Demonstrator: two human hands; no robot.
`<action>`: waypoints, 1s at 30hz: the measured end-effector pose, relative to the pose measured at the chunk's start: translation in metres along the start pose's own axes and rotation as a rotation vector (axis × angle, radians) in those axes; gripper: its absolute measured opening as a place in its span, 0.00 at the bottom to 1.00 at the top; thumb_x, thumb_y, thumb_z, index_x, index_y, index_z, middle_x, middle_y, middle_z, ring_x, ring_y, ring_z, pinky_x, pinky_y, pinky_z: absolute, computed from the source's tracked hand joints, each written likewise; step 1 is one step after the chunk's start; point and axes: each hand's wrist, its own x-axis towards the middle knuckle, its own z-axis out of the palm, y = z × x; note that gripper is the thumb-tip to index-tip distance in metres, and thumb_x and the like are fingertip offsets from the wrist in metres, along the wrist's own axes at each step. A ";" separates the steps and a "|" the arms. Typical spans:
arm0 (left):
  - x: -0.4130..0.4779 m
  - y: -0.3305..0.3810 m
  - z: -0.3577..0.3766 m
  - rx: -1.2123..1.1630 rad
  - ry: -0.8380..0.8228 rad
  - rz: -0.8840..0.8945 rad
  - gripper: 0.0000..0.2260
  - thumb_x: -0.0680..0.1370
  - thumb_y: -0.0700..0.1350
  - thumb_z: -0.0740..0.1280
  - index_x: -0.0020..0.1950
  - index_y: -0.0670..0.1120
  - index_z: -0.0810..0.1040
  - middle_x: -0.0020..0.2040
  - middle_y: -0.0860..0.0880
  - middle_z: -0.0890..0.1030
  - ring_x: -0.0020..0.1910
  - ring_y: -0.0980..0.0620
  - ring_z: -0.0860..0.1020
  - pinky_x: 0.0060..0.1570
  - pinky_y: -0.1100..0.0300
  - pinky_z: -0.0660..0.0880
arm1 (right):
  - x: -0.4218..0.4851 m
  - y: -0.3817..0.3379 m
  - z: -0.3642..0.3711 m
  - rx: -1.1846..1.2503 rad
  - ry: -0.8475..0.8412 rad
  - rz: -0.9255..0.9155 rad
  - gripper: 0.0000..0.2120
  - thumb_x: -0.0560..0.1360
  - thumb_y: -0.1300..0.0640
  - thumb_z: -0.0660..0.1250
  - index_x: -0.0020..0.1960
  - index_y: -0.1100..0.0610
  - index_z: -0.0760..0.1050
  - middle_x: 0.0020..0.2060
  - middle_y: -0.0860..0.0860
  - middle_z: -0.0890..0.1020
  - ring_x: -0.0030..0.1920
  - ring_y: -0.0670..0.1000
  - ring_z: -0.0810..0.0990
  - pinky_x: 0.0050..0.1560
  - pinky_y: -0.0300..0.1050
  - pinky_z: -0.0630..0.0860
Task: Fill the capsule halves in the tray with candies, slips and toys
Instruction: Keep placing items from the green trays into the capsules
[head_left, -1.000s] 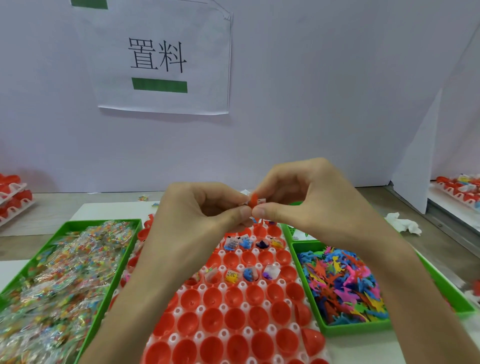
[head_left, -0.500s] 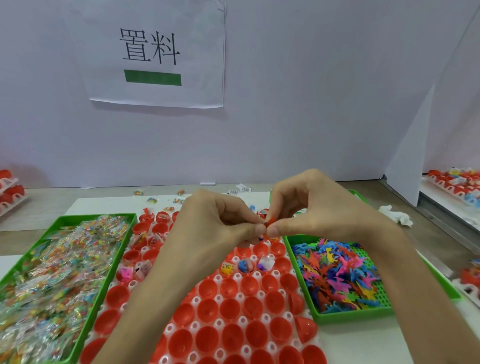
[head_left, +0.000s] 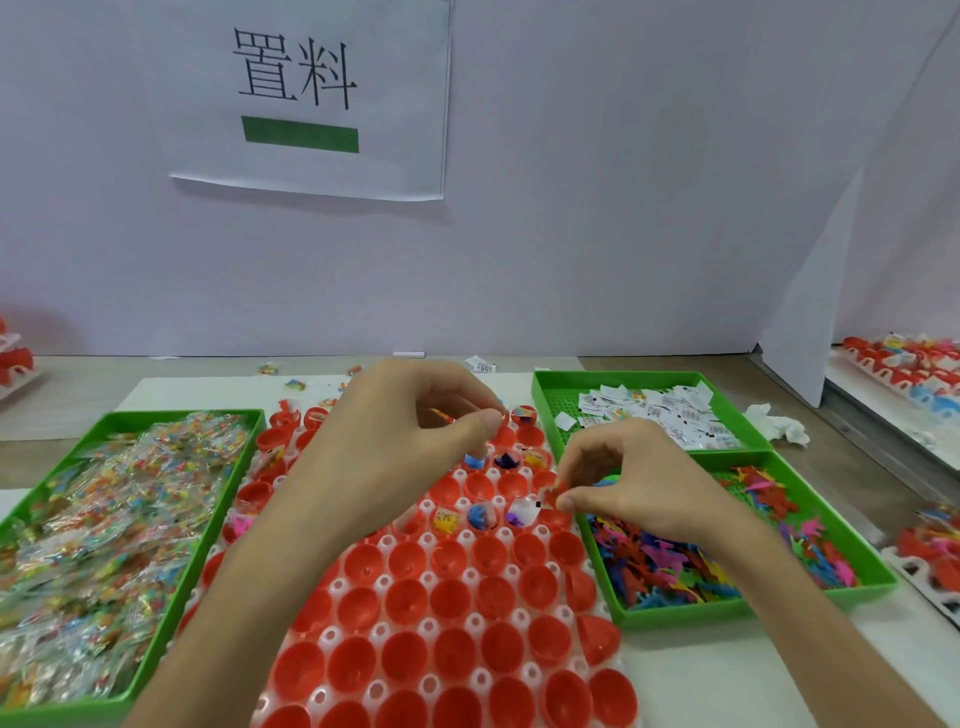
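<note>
A white tray (head_left: 387, 543) of red capsule halves (head_left: 452, 603) lies in front of me. Halves in the far rows hold toys, slips and candies; the near rows show bare red cups. My left hand (head_left: 410, 452) hovers over the tray's far middle, its fingers curled round a few small items, one orange-red. My right hand (head_left: 631, 480) is lower, at the tray's right edge, pinching a small red toy (head_left: 558, 493) with a slip just above a capsule half.
A green bin of wrapped candies (head_left: 104, 525) sits on the left. On the right, a green bin of paper slips (head_left: 654, 410) stands behind a green bin of coloured toys (head_left: 727, 551). More capsule trays (head_left: 904, 364) lie far right and far left.
My hands, joined above the tray before, have separated. The right hand has dropped down and right to the tray's edge with a red toy; the left stays over the far rows.
</note>
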 end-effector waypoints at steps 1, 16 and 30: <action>0.000 0.000 0.000 -0.002 0.004 0.002 0.03 0.77 0.46 0.72 0.44 0.54 0.85 0.39 0.56 0.86 0.39 0.59 0.85 0.49 0.55 0.82 | 0.000 0.001 0.002 -0.015 0.011 -0.001 0.08 0.68 0.62 0.80 0.39 0.52 0.83 0.37 0.45 0.86 0.39 0.43 0.85 0.45 0.33 0.79; 0.002 -0.003 -0.003 -0.045 0.021 0.010 0.05 0.77 0.45 0.71 0.43 0.53 0.85 0.38 0.54 0.86 0.39 0.55 0.86 0.50 0.48 0.83 | 0.001 -0.003 0.012 -0.186 -0.033 0.072 0.06 0.71 0.58 0.78 0.41 0.48 0.84 0.36 0.43 0.85 0.39 0.41 0.83 0.46 0.38 0.80; 0.001 -0.002 -0.003 -0.021 0.029 0.022 0.06 0.78 0.45 0.70 0.43 0.53 0.84 0.38 0.55 0.86 0.39 0.58 0.85 0.48 0.52 0.83 | 0.017 -0.017 0.015 -0.328 -0.146 0.272 0.09 0.71 0.61 0.75 0.34 0.51 0.81 0.27 0.43 0.79 0.29 0.37 0.77 0.29 0.28 0.69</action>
